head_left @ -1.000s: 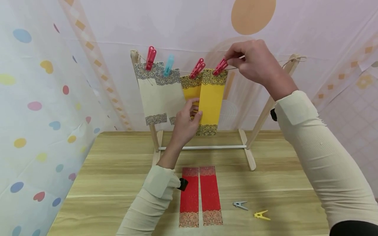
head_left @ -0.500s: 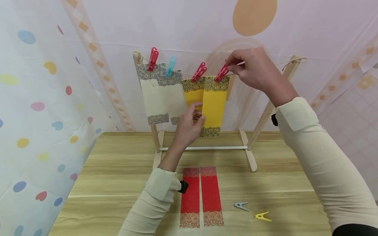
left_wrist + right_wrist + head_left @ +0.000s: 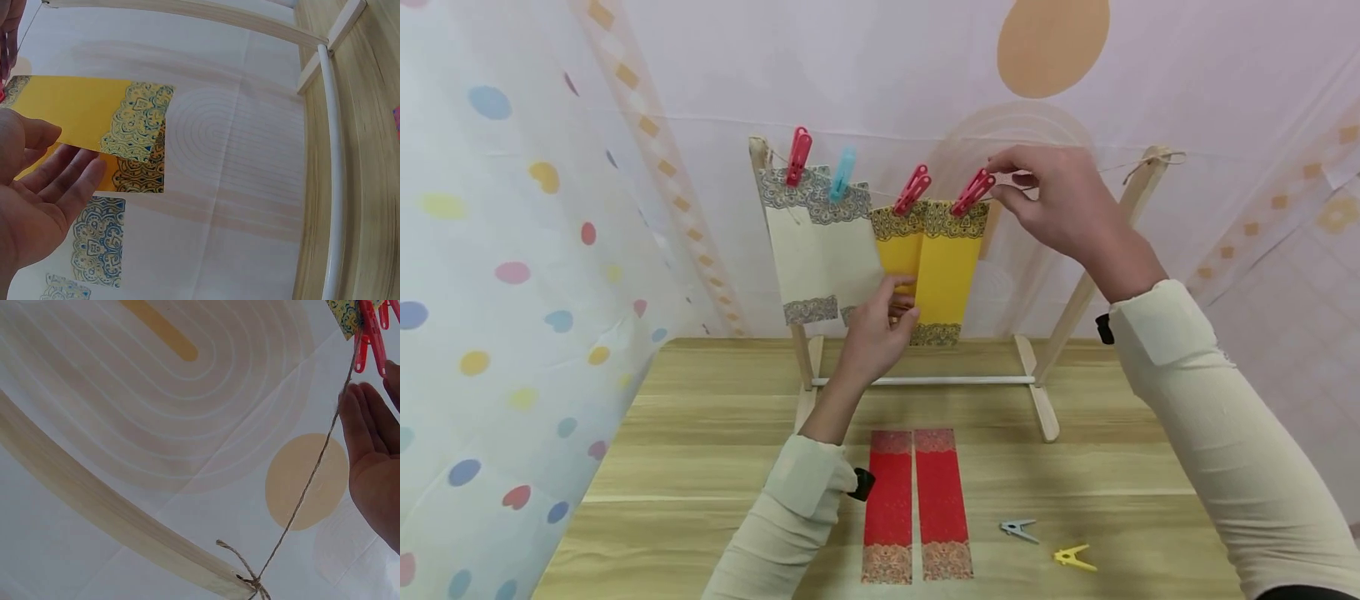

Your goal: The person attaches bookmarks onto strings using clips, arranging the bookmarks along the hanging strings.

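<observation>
In the head view a yellow paper strip (image 3: 950,271) with patterned ends hangs from the line by a red clothespin (image 3: 973,193). My right hand (image 3: 1067,204) is beside that clothespin, thumb and index finger apart around its handle ends. In the right wrist view those fingers (image 3: 369,428) lie just off the clothespin's legs. My left hand (image 3: 876,333) is at the strip's left edge, thumb in front and the other fingers loosely extended behind it, with space between them in the left wrist view. A second yellow strip (image 3: 898,250) hangs behind under another red clothespin (image 3: 913,190).
Two cream strips (image 3: 805,258) hang at left under a red clothespin (image 3: 800,156) and a blue one (image 3: 842,173). A wooden rack (image 3: 1078,292) carries the twine. On the table (image 3: 700,467) lie two red strips (image 3: 890,500), a grey clothespin (image 3: 1018,530) and a yellow one (image 3: 1075,557).
My right thumb and index finger have spread off the red clothespin's handles, which they pinched before. The left hand stays at the yellow strip's edge. The whole view has shifted slightly.
</observation>
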The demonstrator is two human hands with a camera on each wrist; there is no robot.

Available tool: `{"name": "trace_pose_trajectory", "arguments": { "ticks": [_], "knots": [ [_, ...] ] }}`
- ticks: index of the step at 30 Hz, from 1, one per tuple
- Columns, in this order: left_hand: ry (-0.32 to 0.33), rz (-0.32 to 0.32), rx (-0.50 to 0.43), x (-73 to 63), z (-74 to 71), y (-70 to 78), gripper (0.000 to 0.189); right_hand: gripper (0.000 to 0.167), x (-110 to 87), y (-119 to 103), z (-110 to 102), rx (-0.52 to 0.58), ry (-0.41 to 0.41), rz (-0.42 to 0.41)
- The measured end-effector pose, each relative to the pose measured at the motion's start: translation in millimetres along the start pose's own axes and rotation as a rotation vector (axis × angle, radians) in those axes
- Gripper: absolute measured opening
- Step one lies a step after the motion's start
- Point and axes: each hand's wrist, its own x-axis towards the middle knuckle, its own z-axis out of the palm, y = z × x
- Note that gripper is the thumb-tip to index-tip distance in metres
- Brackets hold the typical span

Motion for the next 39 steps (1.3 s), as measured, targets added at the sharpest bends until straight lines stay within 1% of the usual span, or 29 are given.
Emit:
{"name": "trace_pose_trajectory", "arguments": {
  "ticks": [3,8,12,16,18,22,26,29,33,36,39],
  "knots": [
    [-0.007,-0.012,-0.002,-3.0,-1.0,-0.2,0.038,0.023,-4.9,-1.3,0.0,-0.025,0.069,-0.049],
    [-0.023,-0.026,-0.01,-7.9,-3.0,-0.2,0.039,0.023,-14.9,-5.6,0.5,-0.015,0.159,-0.121],
    [-0.023,-0.014,-0.009,-11.5,-5.8,-0.3,0.04,0.025,-26.5,-8.2,2.4,-0.025,0.183,-0.154],
    [-0.012,0.016,0.031,-14.6,-9.4,1.8,0.04,0.026,-38.5,-9.2,4.6,-0.04,0.198,-0.172],
    [-0.002,0.027,0.067,-16.0,-11.2,3.0,0.039,0.027,-44.7,-9.8,5.1,-0.043,0.202,-0.167],
    [0.008,0.06,0.17,-19.7,-16.2,4.9,0.04,0.031,-57.9,-9.8,5.5,-0.047,0.211,-0.156],
    [0.014,0.106,0.273,-25.0,-21.2,5.0,0.041,0.034,-71.5,-9.5,8.5,-0.053,0.219,-0.129],
    [0.014,0.143,0.34,-29.6,-23.5,3.5,0.041,0.036,-81.3,-10.6,12.5,-0.055,0.22,-0.114],
    [0.014,0.185,0.442,-37.2,-26.5,1.1,0.041,0.037,-93.7,-12.6,17.9,-0.06,0.218,-0.114],
    [0.014,0.199,0.497,-44.0,-28.5,-0.8,0.04,0.037,-103.6,-14.1,21.8,-0.074,0.212,-0.11],
    [0.007,0.194,0.523,-50.9,-29.9,-4.5,0.041,0.038,-116.1,-16.5,25.2,-0.094,0.2,-0.096]
  ]
}}
